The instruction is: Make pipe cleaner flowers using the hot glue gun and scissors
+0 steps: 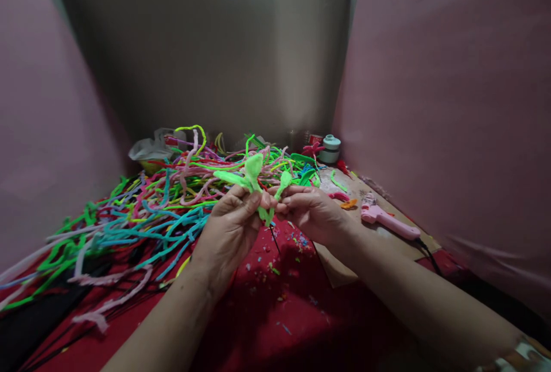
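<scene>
Both hands meet in the middle of the view, raised above the red tabletop. My left hand (235,217) is closed on a bright green pipe-cleaner stem with leaves (253,166); one leaf points up and another juts out to the left. Between the thumb and fingers of my right hand (307,211) is a smaller green pipe-cleaner leaf (284,181), close beside the first piece. Green ends poke out below the fingers, and a thin dark wire (274,240) hangs beneath them. Whether the two green pieces are joined is hidden by my fingertips.
A large tangle of coloured pipe cleaners (172,200) covers the left and back of the red table (293,314). On the right, a pink glue gun (390,221) with a dark cord rests on a board (344,268). A pale blue jar (330,149) stands behind. Walls enclose three sides.
</scene>
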Motion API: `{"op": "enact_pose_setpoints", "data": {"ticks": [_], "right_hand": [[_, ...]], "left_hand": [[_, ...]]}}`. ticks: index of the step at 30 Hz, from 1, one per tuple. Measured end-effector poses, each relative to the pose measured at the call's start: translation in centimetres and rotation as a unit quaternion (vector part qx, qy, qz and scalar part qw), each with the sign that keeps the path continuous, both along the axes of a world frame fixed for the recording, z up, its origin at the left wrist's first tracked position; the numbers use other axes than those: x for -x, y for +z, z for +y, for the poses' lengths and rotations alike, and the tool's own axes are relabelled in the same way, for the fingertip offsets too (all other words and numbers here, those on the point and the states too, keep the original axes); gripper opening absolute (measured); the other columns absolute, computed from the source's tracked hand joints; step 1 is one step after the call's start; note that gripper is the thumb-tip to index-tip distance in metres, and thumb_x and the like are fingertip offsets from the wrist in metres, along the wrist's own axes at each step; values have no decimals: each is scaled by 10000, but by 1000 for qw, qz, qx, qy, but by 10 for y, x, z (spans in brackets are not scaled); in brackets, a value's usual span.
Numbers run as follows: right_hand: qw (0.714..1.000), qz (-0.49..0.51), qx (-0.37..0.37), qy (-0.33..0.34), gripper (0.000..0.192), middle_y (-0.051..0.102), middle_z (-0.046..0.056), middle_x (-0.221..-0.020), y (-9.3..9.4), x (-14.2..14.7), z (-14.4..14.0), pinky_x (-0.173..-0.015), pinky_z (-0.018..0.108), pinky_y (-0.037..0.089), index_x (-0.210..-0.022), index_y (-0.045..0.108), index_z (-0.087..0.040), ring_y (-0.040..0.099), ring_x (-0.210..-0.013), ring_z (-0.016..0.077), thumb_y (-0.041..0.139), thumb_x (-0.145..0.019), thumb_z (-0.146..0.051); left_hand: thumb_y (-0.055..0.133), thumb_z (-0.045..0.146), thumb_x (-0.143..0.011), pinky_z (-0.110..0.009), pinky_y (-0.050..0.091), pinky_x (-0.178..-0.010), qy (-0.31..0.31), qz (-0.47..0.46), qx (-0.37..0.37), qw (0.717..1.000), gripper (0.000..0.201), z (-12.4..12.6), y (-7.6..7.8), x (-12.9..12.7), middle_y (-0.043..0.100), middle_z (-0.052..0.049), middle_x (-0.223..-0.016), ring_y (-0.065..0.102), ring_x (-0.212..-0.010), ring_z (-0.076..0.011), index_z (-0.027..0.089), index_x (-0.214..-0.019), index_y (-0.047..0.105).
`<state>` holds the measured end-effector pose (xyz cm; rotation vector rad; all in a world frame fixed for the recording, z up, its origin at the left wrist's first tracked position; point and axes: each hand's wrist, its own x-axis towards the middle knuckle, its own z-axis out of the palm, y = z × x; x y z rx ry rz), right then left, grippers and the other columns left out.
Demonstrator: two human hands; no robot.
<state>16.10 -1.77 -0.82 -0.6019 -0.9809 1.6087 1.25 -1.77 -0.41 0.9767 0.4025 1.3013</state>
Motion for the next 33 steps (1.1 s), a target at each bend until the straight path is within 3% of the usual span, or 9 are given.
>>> {"op": "enact_pose_setpoints", "data": {"ticks": [7, 14, 18, 21, 22, 24, 26, 28, 33], "right_hand": [[997, -31, 2, -65, 41, 614, 2, -580, 2, 0, -4, -535, 233, 380, -589, 639, -150, 513, -533, 92, 656, -575, -184], [941, -323, -65, -72, 194, 678, 42, -598, -6, -25, -24, -665, 316, 459, -799, 725, -178, 616, -603, 154, 541, -753, -217], [829, -493, -159, -208, 356, 705, 86, -923, -18, -73, -49, -809, 363, 441, -853, 722, -212, 624, -877, 208, 412, -893, -382], [631, -647, -207, -374, 342, 629, 135, -1101, -35, -123, -59, -906, 409, 384, -1092, 656, -175, 536, -1035, 271, 447, -848, -293], [560, -703, -183, -398, 386, 611, 171, -1109, -41, -138, -61, -887, 429, 384, -1135, 631, -127, 515, -1033, 305, 470, -816, -272], [472, -797, -113, -360, 504, 627, 179, -1003, -54, -164, -61, -785, 420, 409, -1265, 537, -108, 538, -905, 309, 480, -778, -226], [434, -836, -86, -325, 575, 632, 147, -918, -63, -178, -59, -723, 385, 408, -1368, 419, -142, 545, -805, 277, 451, -801, -231], [427, -843, -91, -316, 590, 617, 129, -901, -67, -183, -57, -685, 347, 403, -1394, 372, -157, 547, -792, 259, 437, -815, -246], [478, -790, -126, -362, 433, 579, 118, -910, -69, -185, -56, -622, 311, 412, -1198, 553, -137, 564, -754, 225, 461, -811, -308]], "left_hand": [[718, 165, -702, -272, 513, -777, -18, 8, -21, 1000, 126, -1, -1, 1, 614, -15, -673, 607, -717, -131, 146, -630, 617], [731, 157, -688, -284, 516, -780, -3, 6, -16, 1000, 153, -2, 2, 2, 592, -1, -645, 602, -709, -127, 149, -611, 599], [722, 144, -690, -307, 527, -768, -7, 3, -10, 1000, 162, -2, 3, 2, 587, -2, -639, 602, -690, -134, 157, -600, 588], [713, 153, -703, -292, 526, -772, -17, 9, -24, 1000, 135, -1, 2, 2, 586, -3, -646, 603, -698, -131, 154, -623, 604], [712, 155, -705, -281, 524, -774, -19, 10, -26, 999, 132, -1, 1, 2, 588, -3, -648, 605, -702, -129, 152, -625, 607], [716, 151, -701, -263, 522, -766, -18, 10, -24, 999, 137, -1, 0, 1, 592, -2, -647, 608, -706, -126, 152, -622, 604], [719, 145, -695, -264, 526, -753, -16, 12, -20, 1000, 148, 0, 0, 0, 596, -1, -642, 607, -701, -128, 155, -615, 595], [714, 139, -698, -279, 530, -756, -16, 16, -17, 1000, 154, 1, -1, 0, 599, -2, -644, 604, -702, -132, 158, -613, 587], [688, 143, -730, -313, 532, -796, -17, 26, -19, 999, 157, 5, -3, 3, 596, 2, -657, 608, -720, -130, 152, -614, 583]]}}
